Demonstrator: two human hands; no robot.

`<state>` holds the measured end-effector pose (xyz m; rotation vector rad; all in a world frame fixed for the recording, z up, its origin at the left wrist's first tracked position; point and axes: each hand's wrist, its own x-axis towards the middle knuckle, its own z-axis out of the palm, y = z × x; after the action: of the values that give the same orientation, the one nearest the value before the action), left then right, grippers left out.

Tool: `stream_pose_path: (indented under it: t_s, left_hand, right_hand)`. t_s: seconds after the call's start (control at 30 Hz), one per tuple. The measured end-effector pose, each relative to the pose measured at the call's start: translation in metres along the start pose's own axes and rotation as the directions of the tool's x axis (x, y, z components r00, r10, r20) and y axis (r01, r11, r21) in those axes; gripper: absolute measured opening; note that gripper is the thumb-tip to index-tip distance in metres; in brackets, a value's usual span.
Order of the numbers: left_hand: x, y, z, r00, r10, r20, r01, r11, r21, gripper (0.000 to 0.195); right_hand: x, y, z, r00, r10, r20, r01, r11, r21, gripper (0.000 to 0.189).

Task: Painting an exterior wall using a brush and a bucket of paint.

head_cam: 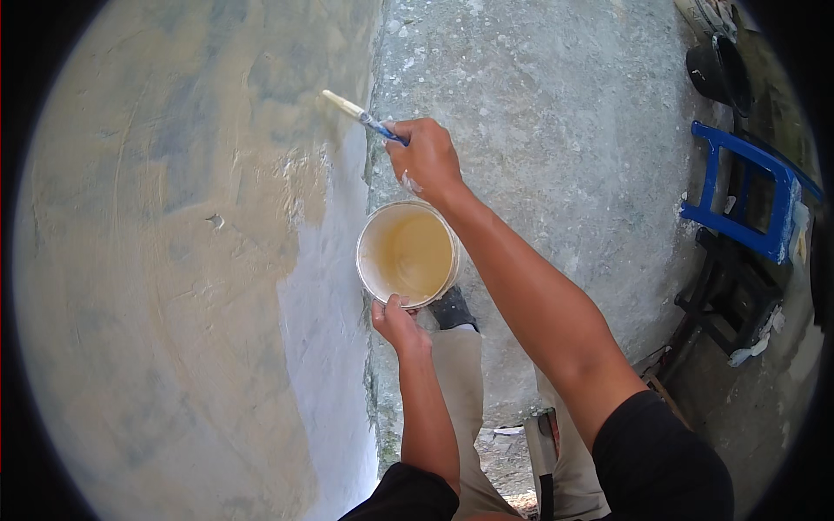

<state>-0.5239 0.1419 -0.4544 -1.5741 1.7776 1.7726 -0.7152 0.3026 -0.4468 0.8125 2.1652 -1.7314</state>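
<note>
My right hand (427, 159) grips the blue, paint-smeared handle of a paintbrush (345, 104). The cream-coated bristles point left at the wall (215, 150); I cannot tell whether they touch it. White smears mark this hand near the wrist. Below it, my left hand (401, 325) holds a white plastic bucket (371, 221) by its near rim, thumb over the edge. Inside the bucket is a pale yellowish liquid or coating (417, 251); its depth is unclear. Uneven beige and grey patches cover the wall, with a paler, ragged-edged strip (326, 312) along its foot.
Rough, paint-spotted concrete floor (534, 130) meets the wall beside the bucket. My dark shoe (455, 309) stands just beyond the bucket. At the right are a blue plastic stool (743, 218), a black stool (730, 293) and a black bucket (710, 71).
</note>
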Motion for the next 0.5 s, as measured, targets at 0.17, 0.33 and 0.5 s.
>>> stream_pose_path:
  t_s: [0.17,0.33,0.5]
  left_hand:
    - [-0.009,0.005,0.013,0.997,0.031,-0.072,-0.036,0.996,-0.081,0.027]
    - [-0.004,0.005,0.013,0.999,0.014,-0.031,-0.015,1.0,-0.025,0.032]
    - [-0.01,0.002,0.02,1.0,0.013,-0.018,-0.013,1.0,-0.012,0.037]
  right_hand:
    - [-0.06,0.028,0.027,0.933,-0.191,0.305,0.246,0.957,-0.154,0.03]
    - [-0.037,0.025,-0.011,0.819,-0.161,0.55,0.332,0.916,-0.226,0.029]
    - [0.008,0.021,0.003,0.982,0.028,0.188,-0.046,0.995,0.094,0.025]
